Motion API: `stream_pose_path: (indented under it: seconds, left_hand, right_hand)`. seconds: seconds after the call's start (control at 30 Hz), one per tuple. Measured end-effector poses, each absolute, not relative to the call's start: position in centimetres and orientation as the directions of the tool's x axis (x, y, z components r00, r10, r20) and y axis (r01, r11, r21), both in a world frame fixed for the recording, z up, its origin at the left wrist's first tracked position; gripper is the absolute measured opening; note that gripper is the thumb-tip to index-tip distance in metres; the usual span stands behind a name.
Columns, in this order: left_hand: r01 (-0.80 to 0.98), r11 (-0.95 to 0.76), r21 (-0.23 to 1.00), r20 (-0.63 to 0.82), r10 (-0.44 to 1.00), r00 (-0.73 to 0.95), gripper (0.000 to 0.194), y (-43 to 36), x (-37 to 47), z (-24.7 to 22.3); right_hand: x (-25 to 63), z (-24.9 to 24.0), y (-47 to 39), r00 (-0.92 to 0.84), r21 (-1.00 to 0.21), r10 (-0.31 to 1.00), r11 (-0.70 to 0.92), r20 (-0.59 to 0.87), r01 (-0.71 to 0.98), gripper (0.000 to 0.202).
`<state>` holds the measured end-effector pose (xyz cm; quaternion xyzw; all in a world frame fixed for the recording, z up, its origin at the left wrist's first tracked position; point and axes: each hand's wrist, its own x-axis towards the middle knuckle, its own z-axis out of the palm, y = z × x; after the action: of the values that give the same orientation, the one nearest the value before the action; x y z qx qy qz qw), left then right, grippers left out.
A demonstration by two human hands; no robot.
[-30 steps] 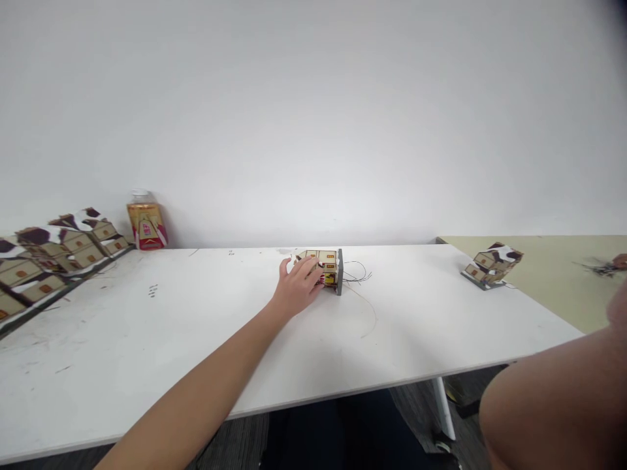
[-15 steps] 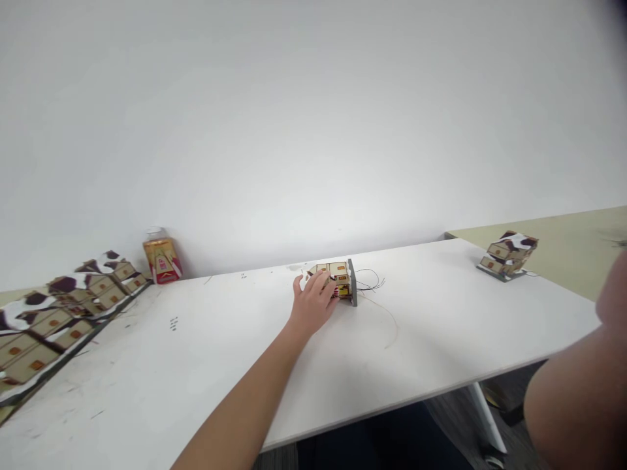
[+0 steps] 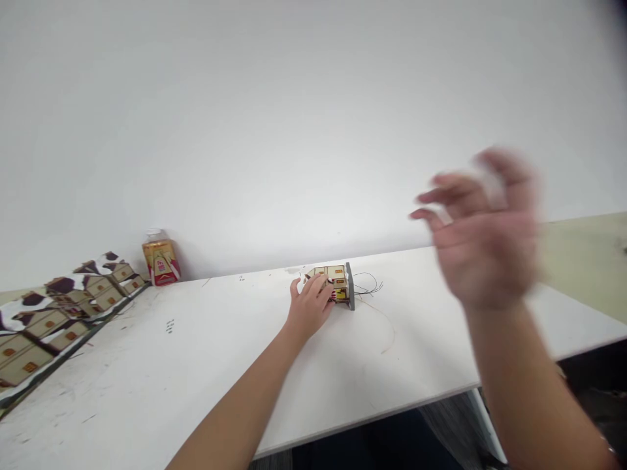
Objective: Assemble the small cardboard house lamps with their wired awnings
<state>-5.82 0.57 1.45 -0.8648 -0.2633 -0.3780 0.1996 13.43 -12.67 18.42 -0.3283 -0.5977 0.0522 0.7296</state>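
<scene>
A small model house (image 3: pixel 337 273) lies on its side on the white table (image 3: pixel 220 365), its grey base facing right. My left hand (image 3: pixel 309 305) has its fingers over the house's roof end and grips it. Thin wires (image 3: pixel 369 287) trail from the base onto the tabletop. Raised above the table on the right, my right hand (image 3: pixel 484 241) is blurred by motion, its fingers apart and curved, with nothing visible in it.
Several snow-roofed model houses (image 3: pixel 63 307) stand in a row along the left edge. A bottle (image 3: pixel 161 260) with a yellow and red label is at the back left, by the wall. A pale surface (image 3: pixel 588 254) lies beyond the table's right end.
My right hand has come up from the right edge into view above the table, and now hides the model house that stood at the right. My left hand stays on its house.
</scene>
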Motion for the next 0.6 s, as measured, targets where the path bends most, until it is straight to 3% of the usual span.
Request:
stream_pose_path:
  seconds: [0.07, 0.13, 0.2, 0.37, 0.6]
  left_hand:
    - [0.605, -0.784, -0.139, 0.764, 0.304, 0.569, 0.017, 0.6, -5.8, 1.4]
    - [0.604, -0.786, -0.134, 0.772, 0.299, 0.561, 0.017, 0.7, -5.8, 1.4]
    - [0.604, -0.787, -0.13, 0.781, 0.294, 0.551, 0.017, 0.7, -5.8, 1.4]
    - [0.606, -0.787, -0.116, 0.8, 0.287, 0.526, 0.019, 0.7, -5.7, 1.4]
    - [0.622, -0.779, -0.079, 0.832, 0.292, 0.472, 0.014, 0.4, -5.4, 1.4]
  right_hand:
    - [13.1, 14.9, -9.0, 0.37, -0.682, 0.601, 0.718, 0.708, 0.138, 0.041]
    - [12.7, 10.3, -5.2, 0.482, -0.833, 0.74, 0.552, 0.47, -0.034, 0.039]
    - [12.0, 6.1, -2.5, 0.578, -0.886, 0.741, 0.46, 0.343, -0.063, 0.042]
    - [9.0, 2.0, -1.3, 0.628, -0.936, 0.734, 0.351, 0.256, -0.028, 0.046]
    - [7.8, 1.7, -1.7, 0.457, -0.912, 0.868, 0.329, 0.192, -0.243, 0.043]
